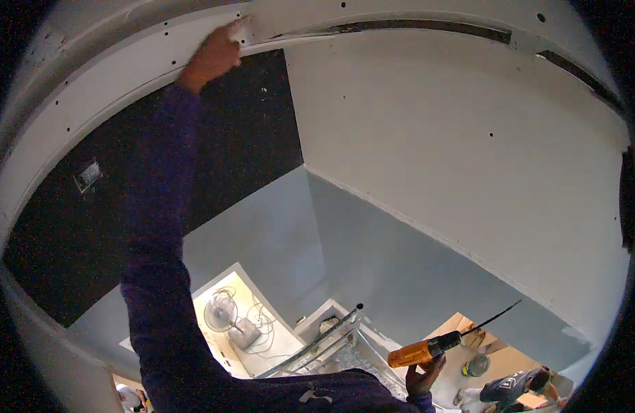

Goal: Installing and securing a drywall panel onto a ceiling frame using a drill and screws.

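The left hand (214, 55) was raised overhead, its fingers pressed flat and curled against the lower edge of a white drywall strip (118, 82) near the ceiling, apparently to steady that panel where it met the next piece at a seam. The long purple sleeve (159, 227) ran up the middle-left of the view to it.

The right hand (422, 377) hung low, near the bottom edge, fingers wrapped closed around the grip of an orange power tool (421, 352). Its thin dark blade (493, 318) pointed up and to the right, away from the body, so the tool seemed parked at the ready rather than at work.

Far below stood a ladder (317, 344), a floor fan (221, 313) on a pale floor with loose cables, and 1 other person (521, 385) crouched at lower right. A dark wall (90, 227) carried a small outlet box (88, 175).
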The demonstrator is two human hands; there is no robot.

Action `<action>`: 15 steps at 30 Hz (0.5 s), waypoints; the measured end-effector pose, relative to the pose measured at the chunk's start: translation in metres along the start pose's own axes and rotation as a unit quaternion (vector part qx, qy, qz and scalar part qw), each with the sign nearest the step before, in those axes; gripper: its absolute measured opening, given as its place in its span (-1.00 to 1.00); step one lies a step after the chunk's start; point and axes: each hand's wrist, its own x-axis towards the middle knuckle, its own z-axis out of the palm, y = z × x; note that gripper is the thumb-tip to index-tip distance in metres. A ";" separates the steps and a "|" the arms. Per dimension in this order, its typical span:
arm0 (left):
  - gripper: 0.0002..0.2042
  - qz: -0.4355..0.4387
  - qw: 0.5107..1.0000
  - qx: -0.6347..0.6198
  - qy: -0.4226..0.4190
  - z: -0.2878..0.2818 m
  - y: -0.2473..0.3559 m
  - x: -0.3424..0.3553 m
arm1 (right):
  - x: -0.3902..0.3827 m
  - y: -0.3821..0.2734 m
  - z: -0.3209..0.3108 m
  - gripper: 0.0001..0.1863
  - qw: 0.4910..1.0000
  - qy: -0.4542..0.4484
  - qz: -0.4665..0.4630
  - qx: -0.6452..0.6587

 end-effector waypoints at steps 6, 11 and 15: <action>-0.67 0.207 0.860 0.393 0.252 -0.093 -0.037 0.058 | -0.020 -0.012 -0.011 0.02 0.985 -0.029 0.157 0.070; -0.58 0.046 0.935 0.334 0.106 -0.056 0.041 0.038 | -0.045 0.005 -0.033 0.13 0.992 -0.004 0.113 0.051; -0.51 -0.001 0.959 0.281 0.022 -0.054 0.064 0.042 | 0.000 -0.048 -0.043 -0.37 0.760 0.140 0.330 0.542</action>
